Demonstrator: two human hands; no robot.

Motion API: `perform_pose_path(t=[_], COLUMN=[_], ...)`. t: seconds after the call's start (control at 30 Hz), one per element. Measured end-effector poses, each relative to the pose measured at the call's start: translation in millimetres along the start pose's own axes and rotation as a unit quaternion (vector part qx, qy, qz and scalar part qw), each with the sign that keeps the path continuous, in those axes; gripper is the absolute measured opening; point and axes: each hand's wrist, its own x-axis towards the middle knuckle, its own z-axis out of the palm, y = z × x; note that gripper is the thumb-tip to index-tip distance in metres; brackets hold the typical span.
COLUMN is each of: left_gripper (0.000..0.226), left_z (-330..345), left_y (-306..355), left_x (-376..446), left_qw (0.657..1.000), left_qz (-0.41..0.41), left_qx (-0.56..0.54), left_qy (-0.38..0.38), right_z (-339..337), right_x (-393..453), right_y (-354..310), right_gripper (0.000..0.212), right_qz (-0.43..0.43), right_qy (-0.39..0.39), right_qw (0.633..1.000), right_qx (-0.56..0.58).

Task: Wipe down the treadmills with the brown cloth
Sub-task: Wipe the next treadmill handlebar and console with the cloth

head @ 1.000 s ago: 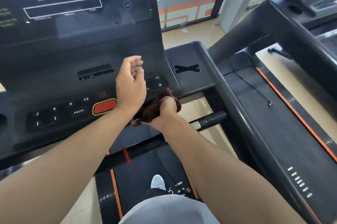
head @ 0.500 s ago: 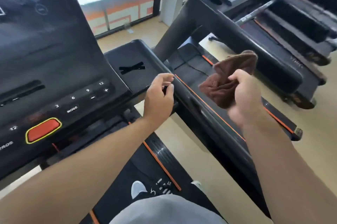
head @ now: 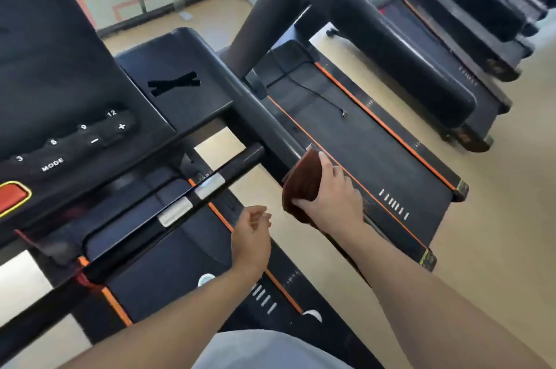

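Head view shows the brown cloth [head: 304, 185] draped over the right side handrail [head: 264, 116] of the near treadmill [head: 168, 272], near the rail's lower end, with the right hand [head: 331, 197] laid over it. The fingers are curled down round the far side of the rail and the thumb is seen at the cloth's near edge, so the cloth is gripped against the rail rather than merely pressed flat.

The left hand [head: 251, 236] hangs free above the deck, just beside the rail; its fingers are loosely curled and nothing is held or touched by it.

The step in hand is judged to be the wiping of this handrail. It would be done well if the cloth were kept wrapped round the rail, so that top and sides are covered in one pass, and drawn along the full length from the console tray [head: 180, 104] down to the rail's end. Firm, even pressure should be kept, and the cloth should not be allowed to bunch or slip off the rounded surface. The crossbar [head: 180, 206] with its metal pulse sensors, and the neighbouring treadmill [head: 376, 140] to the right, are judged still to be wiped.
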Motion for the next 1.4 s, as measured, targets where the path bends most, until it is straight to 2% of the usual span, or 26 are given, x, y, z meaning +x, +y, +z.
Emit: perform_pose_path(t=[0.03, 0.13, 0.2, 0.23, 0.27, 0.33, 0.37, 0.43, 0.57, 0.67, 0.77, 0.9, 1.03, 1.2, 1.4], left_gripper=[0.013, 0.011, 0.009, 0.010, 0.013, 0.021, 0.026, 0.030, 0.026, 0.024, 0.018, 0.014, 0.014, 0.016, 0.016], left_z=[0, 3, 10, 15, 21, 37, 47, 71, 125, 169, 204, 228, 222, 200, 169], left_y=[0, 2, 6, 8, 10, 10, 8, 0, -29, -67, -112, -129, -122, -103, -103], left_x=[1, -1, -8, -12, -18, -32, -38, -55, -109, -156, -193, -229, -232, -233, -219], left_qw=[1.000, 1.000, 1.000, 0.999, 0.999, 0.999, 0.999, 1.000, 1.000, 0.998, 0.997, 0.996, 0.995, 0.992, 0.992], left_qz=[-0.007, -0.003, 0.011, 0.023, 0.033, 0.035, 0.029, 0.010, -0.026, -0.058, -0.071, -0.086, -0.096, -0.089, -0.080], left_qx=[0.006, 0.021, 0.025, 0.028, 0.030, 0.024, 0.016, 0.007, -0.005, 0.001, 0.024, 0.014, -0.022, -0.077, -0.075], left_qy=[0.004, 0.011, 0.013, 0.009, 0.000, -0.026, -0.031, -0.022, -0.004, -0.007, -0.001, -0.016, -0.003, 0.043, 0.062], right_z=[-6, -29, -34, -34, -32, -27, -23, -14, 13, 37, 55, 67, 66, 60, 47], right_x=[14, 52, 67, 69, 68, 53, 42, 13, -62, -110, -151, -175, -165, -148, -107], right_y=[-2, 0, 7, 11, 16, 30, 40, 67, 138, 205, 271, 322, 311, 273, 203], right_gripper=[0.112, 0.087, 0.056, 0.053, 0.065, 0.111, 0.127, 0.140, 0.133, 0.122, 0.117, 0.115, 0.114, 0.102, 0.098], right_qz=[-0.002, -0.046, -0.087, -0.102, -0.108, -0.125, -0.137, -0.154, -0.202, -0.201, -0.198, -0.137, -0.148, -0.193, -0.224], right_qy=[-0.014, -0.136, -0.211, -0.225, -0.221, -0.205, -0.194, -0.164, -0.047, 0.015, 0.042, 0.005, 0.012, 0.064, 0.087], right_qw=[0.999, 0.972, 0.947, 0.937, 0.936, 0.945, 0.953, 0.968, 0.978, 0.978, 0.979, 0.973, 0.971, 0.977, 0.970], right_qx=[0.045, 0.184, 0.226, 0.246, 0.251, 0.222, 0.190, 0.110, -0.027, -0.057, -0.010, 0.185, 0.185, 0.066, -0.038])
